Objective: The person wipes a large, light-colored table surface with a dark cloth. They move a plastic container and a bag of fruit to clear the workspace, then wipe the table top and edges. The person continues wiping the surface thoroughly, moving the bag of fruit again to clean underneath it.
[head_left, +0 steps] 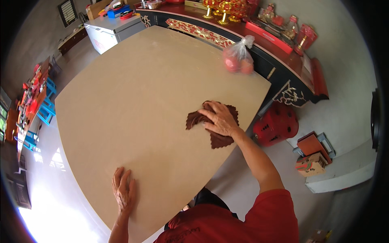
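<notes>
R hand (219,120) flat, fingers spread, palm pressing brown cloth (210,126) on beige tabletop (133,105), near R edge. No pinch, just pressure. L hand (123,192) open, flat on table near front edge, holding nothing. Cloth: soft, light, limp, zigzag edges; likely bunches if pushed. Best hold: pinch at free corner. Bag w/ red fruit (238,56) at far edge.

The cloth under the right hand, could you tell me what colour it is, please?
Dark reddish brown; the cloth has zigzag-cut edges, seen in the head view.
</notes>
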